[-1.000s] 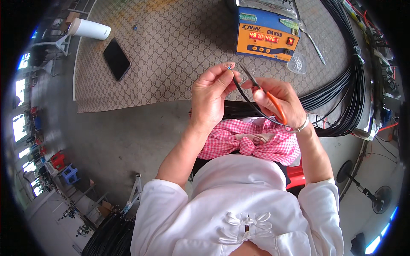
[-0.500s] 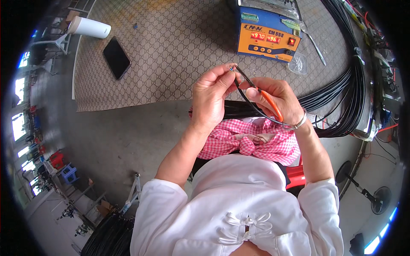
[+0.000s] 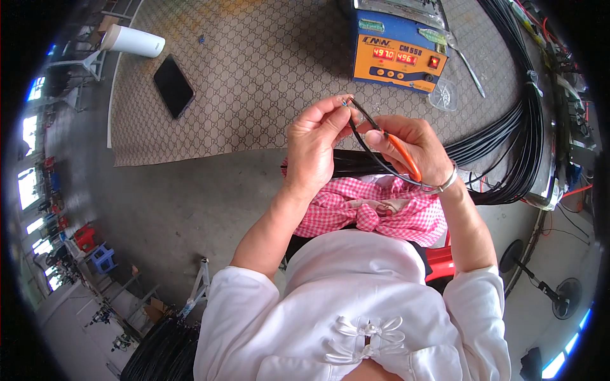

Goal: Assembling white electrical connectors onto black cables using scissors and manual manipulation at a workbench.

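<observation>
My left hand (image 3: pixel 312 143) is closed, with thumb and forefinger pinching the end of a black cable (image 3: pixel 366 147). A small bluish wire end (image 3: pixel 345 103) shows at the fingertips. From there the cable curves down below my right hand (image 3: pixel 416 147), which is wrapped round a slim dark hand tool with an orange handle (image 3: pixel 405 157); its exact kind is hard to make out. The tool's narrow dark tip meets the wire end by my left fingertips. Both hands are above my lap, near the table's front edge.
An orange and blue box with a lit red display (image 3: pixel 400 62) stands on the patterned table (image 3: pixel 254 95), beside a small clear dish (image 3: pixel 443 95). A bundle of black cables (image 3: pixel 524 133) lies to the right. A phone (image 3: pixel 173 87) and white tumbler (image 3: pixel 135 41) are at the left.
</observation>
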`<state>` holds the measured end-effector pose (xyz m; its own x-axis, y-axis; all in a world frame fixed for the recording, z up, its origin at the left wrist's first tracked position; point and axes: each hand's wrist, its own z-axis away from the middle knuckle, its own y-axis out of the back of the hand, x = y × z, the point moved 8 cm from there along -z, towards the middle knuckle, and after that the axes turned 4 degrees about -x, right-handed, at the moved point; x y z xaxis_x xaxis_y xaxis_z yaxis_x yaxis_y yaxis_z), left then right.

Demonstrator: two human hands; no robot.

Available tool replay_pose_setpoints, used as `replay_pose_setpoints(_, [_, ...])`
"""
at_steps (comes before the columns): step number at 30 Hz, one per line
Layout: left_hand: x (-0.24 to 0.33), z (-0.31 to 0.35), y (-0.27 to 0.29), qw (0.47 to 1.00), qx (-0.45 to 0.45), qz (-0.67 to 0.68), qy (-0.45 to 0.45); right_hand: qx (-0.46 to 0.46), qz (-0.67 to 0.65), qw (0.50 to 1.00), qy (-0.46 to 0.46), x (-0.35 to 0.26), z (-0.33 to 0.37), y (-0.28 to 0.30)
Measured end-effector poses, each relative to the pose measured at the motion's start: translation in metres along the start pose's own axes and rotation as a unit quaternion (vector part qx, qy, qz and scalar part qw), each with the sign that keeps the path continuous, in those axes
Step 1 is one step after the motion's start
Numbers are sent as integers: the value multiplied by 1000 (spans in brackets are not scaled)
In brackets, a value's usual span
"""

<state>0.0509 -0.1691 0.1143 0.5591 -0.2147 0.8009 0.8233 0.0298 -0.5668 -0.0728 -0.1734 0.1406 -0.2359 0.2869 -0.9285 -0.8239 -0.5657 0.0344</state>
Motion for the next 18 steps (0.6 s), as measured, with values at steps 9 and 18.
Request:
replay_pose_setpoints(9, [0,-1,6,998,8,-56,-23,8,34,999,22,-3,-1,3])
replay_pose_setpoints(18, [2,-1,8,995,15,-91,-37,16,87,995,43,-7,-3,4])
